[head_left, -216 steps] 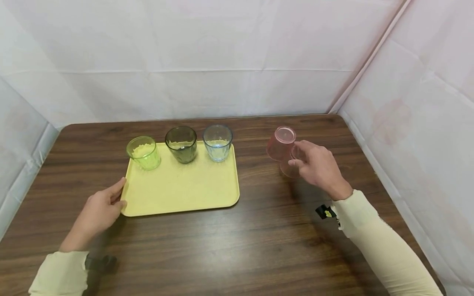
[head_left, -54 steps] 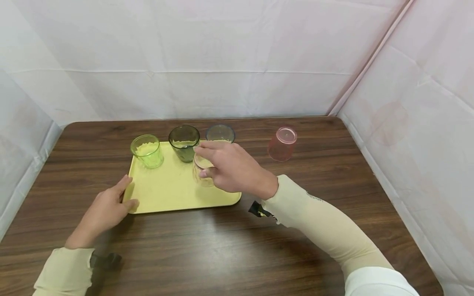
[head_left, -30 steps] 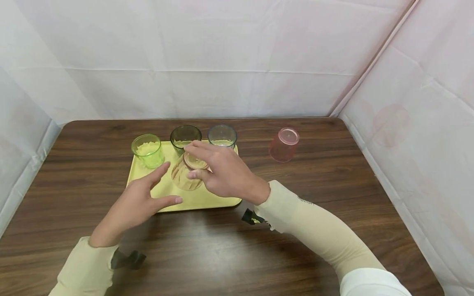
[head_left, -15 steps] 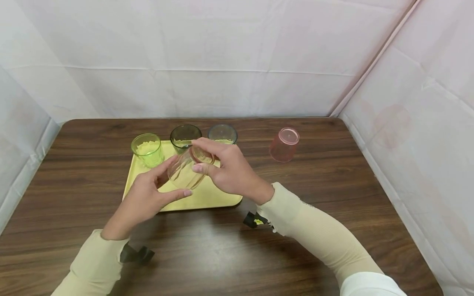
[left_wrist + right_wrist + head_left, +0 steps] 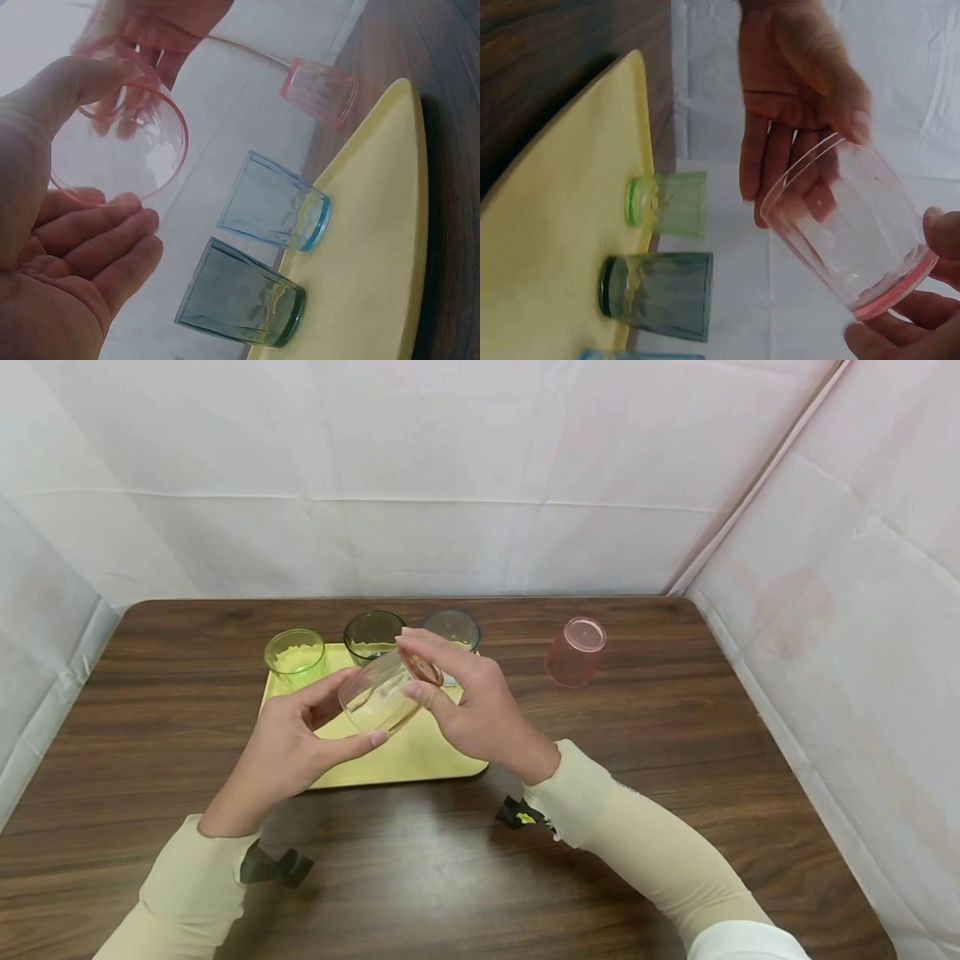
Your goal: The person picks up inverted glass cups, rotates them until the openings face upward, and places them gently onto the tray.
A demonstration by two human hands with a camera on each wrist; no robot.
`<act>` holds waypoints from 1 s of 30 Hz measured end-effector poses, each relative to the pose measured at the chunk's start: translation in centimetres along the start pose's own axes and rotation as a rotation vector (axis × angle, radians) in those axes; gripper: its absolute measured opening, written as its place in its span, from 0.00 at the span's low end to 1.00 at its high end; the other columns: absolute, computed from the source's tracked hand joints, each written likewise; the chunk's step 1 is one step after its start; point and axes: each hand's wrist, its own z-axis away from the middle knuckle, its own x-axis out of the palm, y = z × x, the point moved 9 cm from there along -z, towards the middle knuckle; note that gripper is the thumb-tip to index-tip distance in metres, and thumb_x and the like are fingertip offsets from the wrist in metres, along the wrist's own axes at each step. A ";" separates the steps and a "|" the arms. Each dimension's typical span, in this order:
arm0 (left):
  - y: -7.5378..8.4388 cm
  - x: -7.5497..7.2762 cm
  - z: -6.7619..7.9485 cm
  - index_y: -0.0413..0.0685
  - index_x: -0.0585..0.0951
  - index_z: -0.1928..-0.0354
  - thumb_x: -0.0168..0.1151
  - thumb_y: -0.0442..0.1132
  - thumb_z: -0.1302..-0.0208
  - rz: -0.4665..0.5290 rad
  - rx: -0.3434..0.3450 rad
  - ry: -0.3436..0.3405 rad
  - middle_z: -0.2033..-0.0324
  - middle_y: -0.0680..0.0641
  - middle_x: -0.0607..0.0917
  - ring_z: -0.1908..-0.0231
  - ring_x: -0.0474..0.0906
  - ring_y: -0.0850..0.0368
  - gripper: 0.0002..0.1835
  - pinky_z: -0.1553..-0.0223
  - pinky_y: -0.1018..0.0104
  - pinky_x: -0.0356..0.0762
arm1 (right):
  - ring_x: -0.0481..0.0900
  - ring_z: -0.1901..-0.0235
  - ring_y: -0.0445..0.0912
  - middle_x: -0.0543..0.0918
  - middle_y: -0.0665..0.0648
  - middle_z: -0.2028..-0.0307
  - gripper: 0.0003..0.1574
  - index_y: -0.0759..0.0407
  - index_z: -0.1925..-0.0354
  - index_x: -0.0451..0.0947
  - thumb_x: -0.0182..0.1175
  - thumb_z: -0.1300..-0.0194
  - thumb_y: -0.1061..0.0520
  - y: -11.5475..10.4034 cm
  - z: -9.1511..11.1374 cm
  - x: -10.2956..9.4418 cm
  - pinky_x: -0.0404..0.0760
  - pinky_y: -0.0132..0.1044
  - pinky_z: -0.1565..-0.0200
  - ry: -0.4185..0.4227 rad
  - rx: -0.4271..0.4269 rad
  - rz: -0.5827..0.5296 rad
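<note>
Above the yellow tray (image 5: 420, 756), both hands hold a clear pink drinking glass (image 5: 375, 697) that is tipped on its side, its mouth toward the left hand and its base toward the right. The left hand (image 5: 288, 739) grips the rim end between thumb and fingers. Fingers and thumb of the right hand (image 5: 480, 706) pinch the base end. Along the tray's far side stand a green glass (image 5: 297, 660), a dark grey glass (image 5: 660, 292) and a blue glass (image 5: 274, 202), all mouth up. In the head view the hands partly cover the blue one.
A second pink glass (image 5: 576, 652) stands upside down on the dark wooden table (image 5: 637, 693), right of the tray. White cloth walls (image 5: 420, 552) rise behind the table and at both sides.
The right hand has brought the pink glass from the table's right to above the tray. The left hand has let go of the tray and gripped the rim. The glass has turned from upside down to sideways.
</note>
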 end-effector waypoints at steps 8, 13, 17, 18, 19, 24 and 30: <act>0.3 0.0 -0.1 0.40 0.80 0.34 0.78 0.38 0.40 -0.045 -0.023 0.002 0.45 0.41 0.89 0.49 0.83 0.80 0.32 0.45 0.83 0.79 | 0.77 0.30 0.57 0.84 0.61 0.37 0.23 0.62 0.38 0.81 0.60 0.30 0.66 -4.7 1.7 2.1 0.68 0.48 0.22 0.041 -0.434 0.585; 1.1 -0.2 -0.2 0.39 0.81 0.35 0.78 0.37 0.41 -0.038 -0.038 0.014 0.45 0.40 0.88 0.53 0.83 0.81 0.31 0.49 0.83 0.81 | 0.76 0.29 0.56 0.83 0.59 0.35 0.24 0.59 0.37 0.82 0.61 0.30 0.63 -5.2 2.4 2.9 0.69 0.53 0.23 0.022 -0.436 0.676; 1.6 -0.2 -0.4 0.37 0.81 0.36 0.78 0.35 0.42 -0.014 -0.039 0.033 0.45 0.39 0.88 0.55 0.84 0.81 0.31 0.51 0.81 0.83 | 0.76 0.28 0.56 0.83 0.59 0.35 0.24 0.58 0.37 0.82 0.66 0.28 0.54 -5.2 2.6 2.9 0.70 0.54 0.24 0.032 -0.417 0.713; 1.6 -0.1 -0.5 0.37 0.82 0.37 0.78 0.34 0.42 0.006 -0.035 0.040 0.46 0.41 0.88 0.54 0.85 0.79 0.30 0.51 0.80 0.84 | 0.76 0.29 0.56 0.83 0.59 0.35 0.24 0.58 0.37 0.81 0.66 0.28 0.54 -5.2 2.6 2.9 0.70 0.54 0.24 0.043 -0.414 0.716; 1.7 -0.1 -0.6 0.37 0.82 0.38 0.77 0.32 0.42 0.033 -0.030 0.047 0.47 0.44 0.88 0.54 0.85 0.78 0.29 0.51 0.78 0.85 | 0.76 0.29 0.56 0.84 0.60 0.35 0.24 0.58 0.37 0.81 0.66 0.28 0.54 -5.2 2.5 2.8 0.70 0.54 0.24 0.056 -0.414 0.716; 1.8 0.4 -0.7 0.33 0.80 0.40 0.73 0.22 0.42 0.232 -0.003 0.083 0.50 0.52 0.84 0.52 0.86 0.64 0.26 0.50 0.70 0.87 | 0.78 0.31 0.58 0.85 0.61 0.37 0.22 0.60 0.38 0.82 0.66 0.27 0.56 -5.0 2.3 2.3 0.72 0.54 0.25 0.121 -0.418 0.679; 1.4 0.3 -0.4 0.41 0.81 0.38 0.72 0.22 0.40 0.403 -0.030 0.137 0.45 0.53 0.83 0.50 0.85 0.61 0.27 0.47 0.71 0.86 | 0.78 0.31 0.59 0.83 0.65 0.36 0.25 0.65 0.38 0.81 0.68 0.30 0.58 -4.0 1.9 2.0 0.69 0.52 0.23 0.150 -0.329 0.511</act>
